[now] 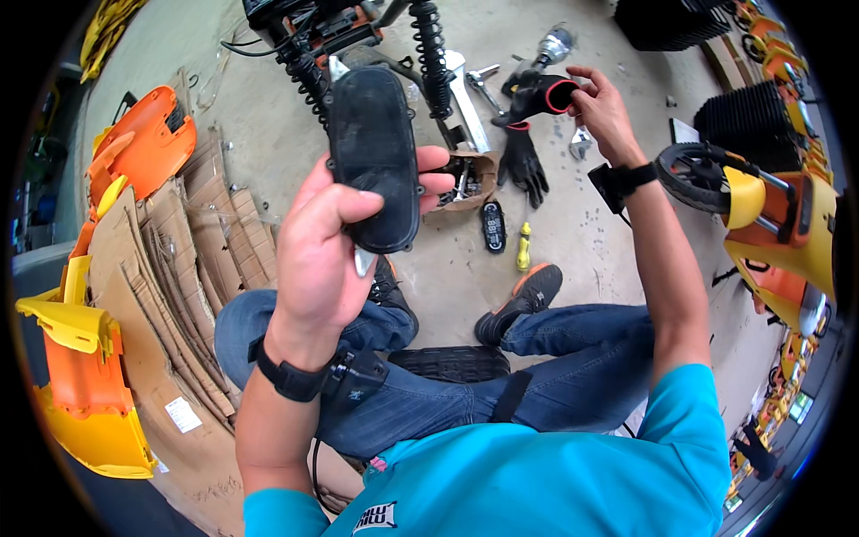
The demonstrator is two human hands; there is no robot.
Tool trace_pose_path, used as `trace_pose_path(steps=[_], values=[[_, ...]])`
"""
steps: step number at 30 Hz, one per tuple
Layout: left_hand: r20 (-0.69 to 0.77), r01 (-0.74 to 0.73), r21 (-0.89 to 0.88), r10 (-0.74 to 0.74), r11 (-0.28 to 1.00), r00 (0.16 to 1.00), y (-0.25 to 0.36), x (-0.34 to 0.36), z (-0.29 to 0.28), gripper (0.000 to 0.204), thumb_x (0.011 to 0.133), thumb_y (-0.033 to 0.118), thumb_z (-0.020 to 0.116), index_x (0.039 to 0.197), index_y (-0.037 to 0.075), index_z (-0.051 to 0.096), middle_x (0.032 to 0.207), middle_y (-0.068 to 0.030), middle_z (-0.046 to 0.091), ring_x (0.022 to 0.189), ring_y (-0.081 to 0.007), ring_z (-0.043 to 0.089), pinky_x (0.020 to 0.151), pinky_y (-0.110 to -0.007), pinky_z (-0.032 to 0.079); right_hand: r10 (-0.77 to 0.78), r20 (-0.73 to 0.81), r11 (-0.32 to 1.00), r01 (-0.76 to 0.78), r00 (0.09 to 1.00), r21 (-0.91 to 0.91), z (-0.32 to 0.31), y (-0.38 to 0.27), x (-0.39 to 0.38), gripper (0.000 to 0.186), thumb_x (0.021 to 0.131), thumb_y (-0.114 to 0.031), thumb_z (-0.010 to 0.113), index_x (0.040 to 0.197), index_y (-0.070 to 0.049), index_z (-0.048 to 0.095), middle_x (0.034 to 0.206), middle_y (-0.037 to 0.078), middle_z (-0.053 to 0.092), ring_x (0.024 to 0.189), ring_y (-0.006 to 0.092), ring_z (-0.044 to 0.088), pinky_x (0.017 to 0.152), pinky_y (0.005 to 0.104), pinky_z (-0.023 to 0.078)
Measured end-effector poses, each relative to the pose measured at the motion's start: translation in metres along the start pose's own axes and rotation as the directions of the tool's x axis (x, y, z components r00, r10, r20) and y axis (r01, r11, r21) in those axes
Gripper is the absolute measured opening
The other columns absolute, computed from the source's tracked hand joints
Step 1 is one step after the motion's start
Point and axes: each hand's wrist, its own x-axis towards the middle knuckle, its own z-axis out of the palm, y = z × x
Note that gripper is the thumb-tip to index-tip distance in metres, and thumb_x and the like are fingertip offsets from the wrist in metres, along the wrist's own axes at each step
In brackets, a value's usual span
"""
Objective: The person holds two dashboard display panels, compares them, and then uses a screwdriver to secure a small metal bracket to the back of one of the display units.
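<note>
My left hand (327, 242) grips a long black cover (376, 152) with rounded ends and small screw tabs along its rim, raised above my lap. Its thumb presses on the near face and the fingers wrap behind. Out to the right, my right hand (601, 112) pinches the red-edged cuff of a black work glove (534, 97). A second black glove (523, 166) lies on the floor just below. Beyond the held glove is a silver and black power tool (553, 46). Near my right hand lies a small metal tool (581, 141), its kind unclear.
Ahead stands a vehicle frame with black coil springs (429, 54). A large wrench (470, 107), a ratchet (481, 88), a box of hardware (483, 179), a black display unit (493, 225) and a yellow screwdriver (524, 246) lie nearby. Cardboard (161, 295) is left; a yellow scooter (796, 215) right.
</note>
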Motion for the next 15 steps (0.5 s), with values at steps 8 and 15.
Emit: trace_pose_path(steps=[8,15], values=[[0.098,0.090,0.096,-0.100,0.991,0.990,-0.028,-0.007,0.018,0.052,0.085,0.001,0.040,0.136,-0.008,0.040,0.130,-0.0302,0.057,0.115,-0.0386,0.063,0.100,-0.044,0.051,-0.063,0.129,0.998,0.064,0.990,-0.007,-0.006,-0.052,-0.110,0.022,0.089,-0.003,0.053,0.110,0.000,0.062,0.085,0.007,0.066,0.072,0.0107,0.061,0.060,0.0262,0.051],[0.093,0.235,0.167,-0.253,0.957,0.963,-0.050,-0.008,0.006,0.053,0.083,-0.001,0.041,0.136,-0.008,0.041,0.125,-0.0272,0.059,0.111,-0.0392,0.066,0.099,-0.045,0.053,-0.102,0.166,0.984,0.075,0.981,0.161,0.034,-0.080,-0.179,0.020,0.089,-0.003,0.058,0.108,-0.002,0.051,0.090,0.008,0.064,0.072,0.0122,0.062,0.060,0.0270,0.052]])
